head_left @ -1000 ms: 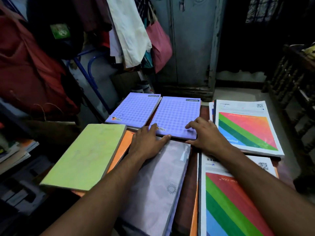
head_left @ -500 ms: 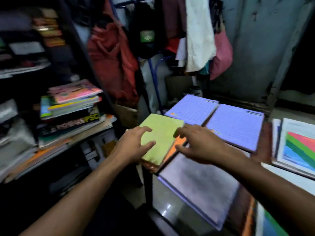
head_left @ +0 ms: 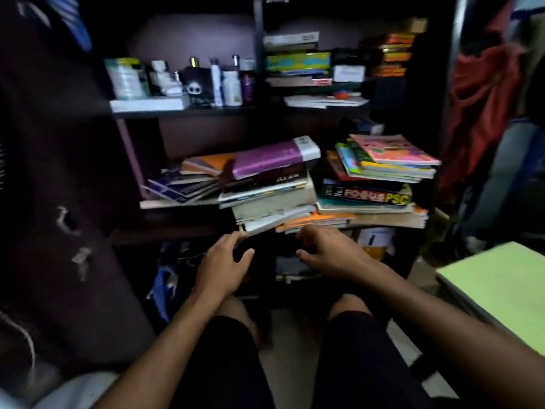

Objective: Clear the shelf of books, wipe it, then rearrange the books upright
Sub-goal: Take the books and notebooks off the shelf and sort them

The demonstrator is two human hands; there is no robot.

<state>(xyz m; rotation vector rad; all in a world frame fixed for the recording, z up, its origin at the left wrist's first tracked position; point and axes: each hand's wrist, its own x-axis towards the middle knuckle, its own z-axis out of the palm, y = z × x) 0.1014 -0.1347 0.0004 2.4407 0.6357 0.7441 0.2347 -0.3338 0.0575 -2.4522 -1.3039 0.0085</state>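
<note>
Clearing stage, partly done. Both hands are seen reaching toward the dark wooden shelf point(head_left: 165, 231), on which several piles of paperback books lie flat. The left hand point(head_left: 221, 267) is held with fingers spread and nothing grasped, its fingertips at or just beside the lowest corner of the middle pile of pale, worn books point(head_left: 265, 199); contact cannot be confirmed through the blur. The right hand point(head_left: 327, 252) is likewise released, fingers loosely curled, just below the orange-edged books point(head_left: 315, 219) at the base of the right-hand pile topped by a pink-covered book point(head_left: 392, 150). A lime-green flat book point(head_left: 498, 290) lies on the desk at the right edge. Most books remain to be removed; wiping and upright rearrangement are judged not yet begun.
</note>
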